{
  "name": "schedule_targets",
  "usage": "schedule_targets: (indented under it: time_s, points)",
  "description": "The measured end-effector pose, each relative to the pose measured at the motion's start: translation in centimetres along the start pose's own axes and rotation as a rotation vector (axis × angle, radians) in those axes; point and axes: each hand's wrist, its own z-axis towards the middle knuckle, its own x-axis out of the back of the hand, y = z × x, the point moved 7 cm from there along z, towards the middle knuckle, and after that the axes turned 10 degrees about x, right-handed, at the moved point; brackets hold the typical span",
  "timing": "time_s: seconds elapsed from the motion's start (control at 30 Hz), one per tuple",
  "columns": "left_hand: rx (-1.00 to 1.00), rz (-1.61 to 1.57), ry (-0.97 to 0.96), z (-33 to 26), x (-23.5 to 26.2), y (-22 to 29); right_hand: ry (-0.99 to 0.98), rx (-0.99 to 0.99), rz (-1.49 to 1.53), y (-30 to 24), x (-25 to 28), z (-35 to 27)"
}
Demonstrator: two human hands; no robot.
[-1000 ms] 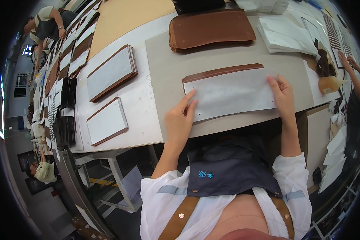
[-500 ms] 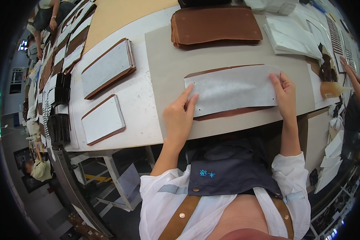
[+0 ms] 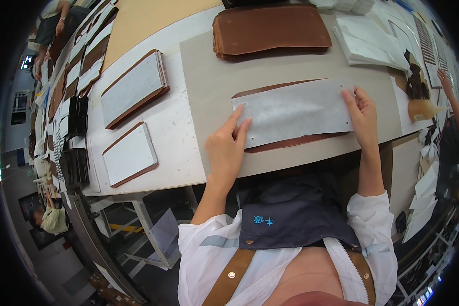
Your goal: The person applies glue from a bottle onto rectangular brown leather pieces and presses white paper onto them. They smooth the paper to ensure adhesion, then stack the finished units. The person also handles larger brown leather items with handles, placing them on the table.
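The left hand (image 3: 227,148) lies flat with its fingertips pressing the near-left corner of a white lining sheet (image 3: 293,111); its grip is open, nothing pinched. The right hand (image 3: 363,113) presses the sheet's right end, fingers curled over the edge there, though whether it pinches the edge or only pushes down is hard to tell from this angle. The sheet lies on a brown leather piece (image 3: 290,143), whose rim shows along the top left and the bottom, so the 2 layers sit nearly but not fully aligned. Both rest on a grey board (image 3: 209,86) on the white surface (image 3: 173,127).

The sheet looks placed, with smoothing and final lining-up left. Beyond it a stack of bare brown leather pieces (image 3: 273,28) waits beside a stack of white sheets (image 3: 367,43), while 2 piles of already lined pieces (image 3: 132,89) sit to the left.
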Motion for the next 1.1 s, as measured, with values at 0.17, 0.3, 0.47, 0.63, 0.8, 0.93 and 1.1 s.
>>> schedule_targets:
  time_s: [0.17,0.3,0.47,0.63,0.8,0.93,1.1]
  points:
    - [-0.009,0.044,-0.012,0.0,0.1,0.2,-0.026,-0.003,-0.073,0.1,0.3,0.2]
    - [-0.004,0.027,-0.020,0.0,0.0,0.2,-0.039,0.004,-0.125,0.5,0.5,0.3]
    - [-0.011,0.051,-0.030,0.1,-0.1,0.0,0.001,0.022,-0.148,1.1,0.8,0.3]
    - [0.005,0.052,-0.040,0.0,-0.2,0.0,0.008,0.060,-0.276,0.0,0.9,0.1]
    - [0.051,0.029,-0.072,0.1,-0.3,-0.1,-0.019,0.176,-0.497,-2.3,0.3,0.0]
    - [0.027,0.045,-0.058,0.2,-0.3,-0.1,-0.042,0.213,-0.561,-1.6,0.4,0.1]
    - [0.020,0.036,-0.050,0.0,0.0,0.4,-0.079,0.221,-0.599,-2.0,0.2,0.1]
